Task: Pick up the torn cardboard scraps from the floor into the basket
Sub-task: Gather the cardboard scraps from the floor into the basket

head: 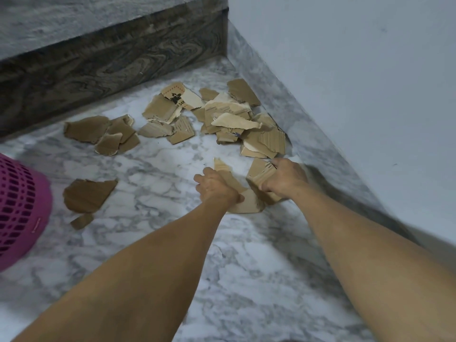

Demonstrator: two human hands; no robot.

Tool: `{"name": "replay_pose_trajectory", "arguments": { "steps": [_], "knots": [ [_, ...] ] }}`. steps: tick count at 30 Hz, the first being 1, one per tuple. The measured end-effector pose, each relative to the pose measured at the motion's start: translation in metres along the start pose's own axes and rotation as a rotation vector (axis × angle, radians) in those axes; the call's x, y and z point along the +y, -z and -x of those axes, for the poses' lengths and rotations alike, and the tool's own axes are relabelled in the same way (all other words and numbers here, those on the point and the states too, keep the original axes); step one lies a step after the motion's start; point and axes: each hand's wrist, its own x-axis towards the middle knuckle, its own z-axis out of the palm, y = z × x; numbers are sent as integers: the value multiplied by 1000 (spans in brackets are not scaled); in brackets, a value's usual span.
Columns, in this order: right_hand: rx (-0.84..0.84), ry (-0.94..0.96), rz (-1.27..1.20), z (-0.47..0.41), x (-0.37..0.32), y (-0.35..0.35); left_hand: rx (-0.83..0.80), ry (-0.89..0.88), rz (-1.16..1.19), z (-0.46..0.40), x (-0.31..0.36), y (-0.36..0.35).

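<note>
Cardboard scraps point(172, 114), jagged, corrugated, on marble floor point(153, 169), left hand point(214, 186) and right hand point(283, 178) each gripping one

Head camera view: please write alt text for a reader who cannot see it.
A person's left hand and right hand grip torn brown cardboard scraps on a white marble floor. More scraps lie near the dark step, and a pink plastic basket stands at left.

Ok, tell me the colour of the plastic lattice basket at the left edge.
Magenta pink plastic lattice basket, seen in the head view.
</note>
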Motion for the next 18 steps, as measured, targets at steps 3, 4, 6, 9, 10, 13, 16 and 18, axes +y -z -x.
{"name": "replay_pose_trajectory", "arguments": {
  "steps": [3, 4, 6, 9, 10, 13, 16, 18],
  "knots": [
    [-24, -20, -43, 2, 0, 2, -36, -37, 53, -1, -6, 8],
    [-43, -38, -71, 3, 0, 3, -45, -33, 67, 0, -7, 10],
    [-86, -87, -116, 6, -2, 3, -53, -24, 89, 2, -12, 17],
    [-132, -117, -123, 16, -10, 4, -38, -22, 118, 7, -16, 34],
    [-135, -121, -125, 19, -13, 5, -13, -27, 126, 9, -17, 42],
    [-125, -93, -141, 31, -27, 16, 71, -65, 176, 15, -19, 78],
    [-140, -16, -167, 45, -54, 33, 132, -166, 85, 29, -22, 126],
    [-145, 62, -194, 63, -80, 45, 156, -229, 52, 45, -26, 167]
  ]
}}
